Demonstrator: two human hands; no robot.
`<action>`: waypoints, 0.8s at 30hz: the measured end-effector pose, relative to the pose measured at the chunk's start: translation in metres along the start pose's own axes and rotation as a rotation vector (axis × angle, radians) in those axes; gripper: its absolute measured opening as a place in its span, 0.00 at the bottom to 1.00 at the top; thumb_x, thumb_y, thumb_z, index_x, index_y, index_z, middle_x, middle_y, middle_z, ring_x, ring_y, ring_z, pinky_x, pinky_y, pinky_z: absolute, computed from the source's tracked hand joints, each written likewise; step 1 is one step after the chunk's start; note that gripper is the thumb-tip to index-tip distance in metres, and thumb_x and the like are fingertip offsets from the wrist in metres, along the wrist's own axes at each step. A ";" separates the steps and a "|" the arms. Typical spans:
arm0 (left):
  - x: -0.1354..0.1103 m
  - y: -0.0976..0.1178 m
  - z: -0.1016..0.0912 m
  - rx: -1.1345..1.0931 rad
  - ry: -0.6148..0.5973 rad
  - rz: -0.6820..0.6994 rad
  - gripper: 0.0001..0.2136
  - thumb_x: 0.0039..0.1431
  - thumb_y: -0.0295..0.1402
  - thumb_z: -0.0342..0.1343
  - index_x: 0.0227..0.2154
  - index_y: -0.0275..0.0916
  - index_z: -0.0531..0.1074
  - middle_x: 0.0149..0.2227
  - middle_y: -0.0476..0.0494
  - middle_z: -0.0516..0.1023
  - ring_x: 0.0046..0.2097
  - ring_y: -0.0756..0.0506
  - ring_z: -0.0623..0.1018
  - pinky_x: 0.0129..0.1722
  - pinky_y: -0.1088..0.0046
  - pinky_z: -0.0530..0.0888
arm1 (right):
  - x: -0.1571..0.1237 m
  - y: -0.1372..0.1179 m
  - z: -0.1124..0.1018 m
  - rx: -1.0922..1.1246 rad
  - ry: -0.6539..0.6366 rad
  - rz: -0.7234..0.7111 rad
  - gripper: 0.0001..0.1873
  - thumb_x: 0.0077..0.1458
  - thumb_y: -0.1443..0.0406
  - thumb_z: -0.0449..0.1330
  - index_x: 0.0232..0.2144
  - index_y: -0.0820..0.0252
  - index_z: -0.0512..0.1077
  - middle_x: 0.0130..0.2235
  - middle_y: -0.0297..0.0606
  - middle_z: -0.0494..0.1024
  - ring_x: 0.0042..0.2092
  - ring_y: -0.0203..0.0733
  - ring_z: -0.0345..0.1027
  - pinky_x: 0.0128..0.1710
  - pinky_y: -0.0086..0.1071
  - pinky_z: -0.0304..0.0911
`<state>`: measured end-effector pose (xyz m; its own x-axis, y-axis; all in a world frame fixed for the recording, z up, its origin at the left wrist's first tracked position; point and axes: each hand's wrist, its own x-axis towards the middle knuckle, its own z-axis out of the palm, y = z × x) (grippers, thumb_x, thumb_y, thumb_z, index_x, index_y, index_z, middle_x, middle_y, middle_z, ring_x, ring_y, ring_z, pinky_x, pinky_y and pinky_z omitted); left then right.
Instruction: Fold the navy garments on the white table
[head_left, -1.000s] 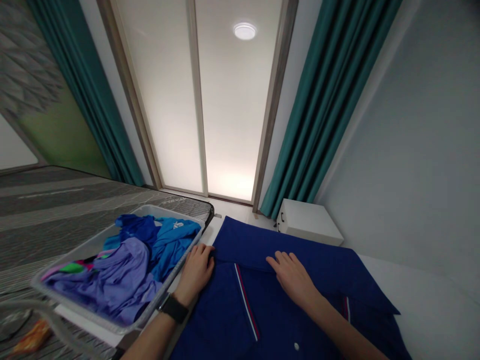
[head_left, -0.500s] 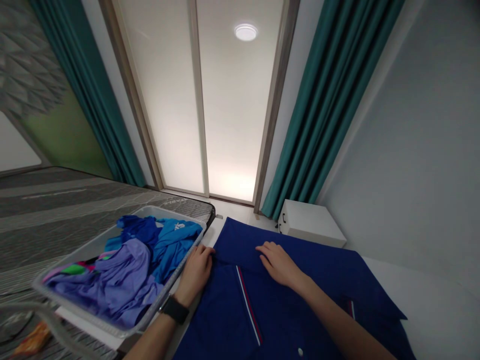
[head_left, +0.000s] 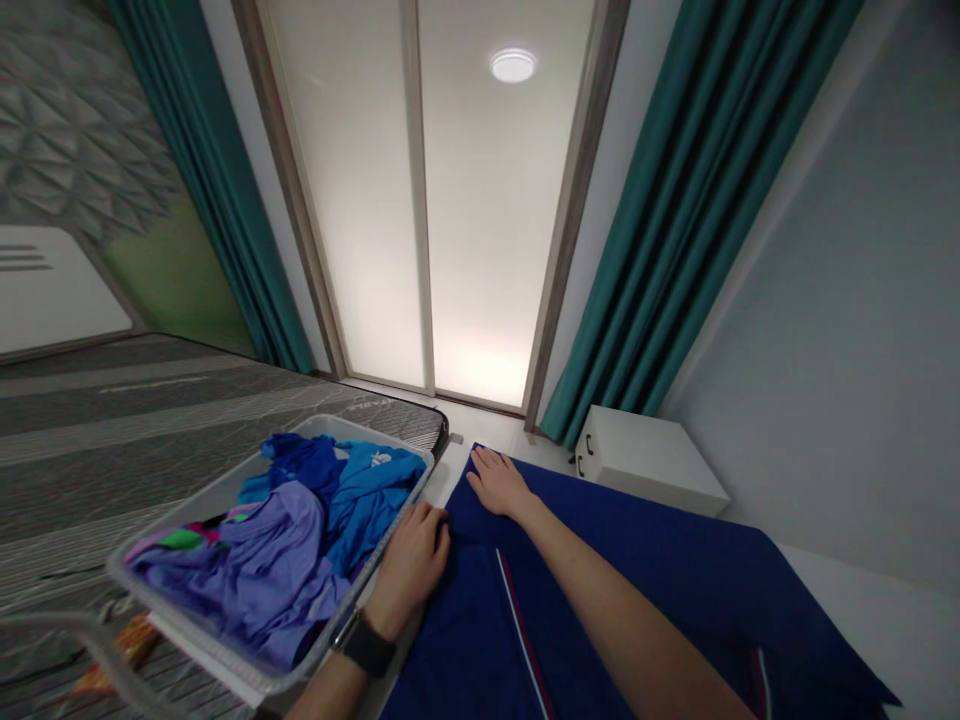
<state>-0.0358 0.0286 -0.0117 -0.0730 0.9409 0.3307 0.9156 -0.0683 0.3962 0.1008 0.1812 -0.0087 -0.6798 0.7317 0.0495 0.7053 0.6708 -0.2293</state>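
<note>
A dark blue shirt (head_left: 645, 560) with a red and white stripe lies spread on a white surface in front of me. My left hand (head_left: 411, 570), with a black watch on its wrist, presses flat on the shirt's left edge, fingers together and pointing forward. Reaching across to the shirt's far left corner, my right hand (head_left: 498, 482) lies flat and open on the cloth. Neither hand holds anything.
A clear plastic bin (head_left: 225, 495) of blue and purple clothes sits left of the shirt on a grey striped mattress (head_left: 90, 420). A small white cabinet (head_left: 649, 460) stands beyond the shirt near teal curtains (head_left: 675, 220). An orange wrapper (head_left: 112, 655) lies at the lower left.
My right hand has slid from the middle of the shirt's fold to its far left corner. The left hand stays at the shirt's left edge. The view has shifted slightly.
</note>
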 end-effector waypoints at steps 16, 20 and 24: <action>-0.007 0.016 -0.007 0.117 0.013 0.171 0.19 0.65 0.33 0.45 0.57 0.36 0.65 0.57 0.37 0.69 0.59 0.40 0.68 0.60 0.59 0.66 | -0.061 0.013 -0.015 -0.010 0.005 0.081 0.35 0.65 0.53 0.37 0.67 0.67 0.47 0.69 0.45 0.45 0.69 0.45 0.35 0.66 0.46 0.32; -0.012 0.020 0.001 0.177 -0.066 0.229 0.22 0.66 0.38 0.45 0.60 0.38 0.62 0.63 0.38 0.64 0.63 0.39 0.64 0.62 0.57 0.63 | -0.097 0.039 -0.025 -0.023 -0.002 0.163 0.34 0.65 0.53 0.37 0.67 0.66 0.47 0.68 0.44 0.46 0.69 0.45 0.36 0.66 0.46 0.33; -0.016 0.019 0.007 0.271 -0.160 0.207 0.25 0.65 0.42 0.44 0.61 0.36 0.62 0.64 0.36 0.61 0.64 0.38 0.62 0.62 0.55 0.62 | -0.130 0.067 -0.031 -0.048 -0.041 0.274 0.35 0.64 0.53 0.38 0.67 0.66 0.46 0.69 0.43 0.44 0.69 0.45 0.35 0.66 0.47 0.33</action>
<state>-0.0148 0.0148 -0.0151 0.1674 0.9579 0.2333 0.9775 -0.1921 0.0872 0.2424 0.1351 -0.0005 -0.4694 0.8817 -0.0472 0.8718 0.4544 -0.1828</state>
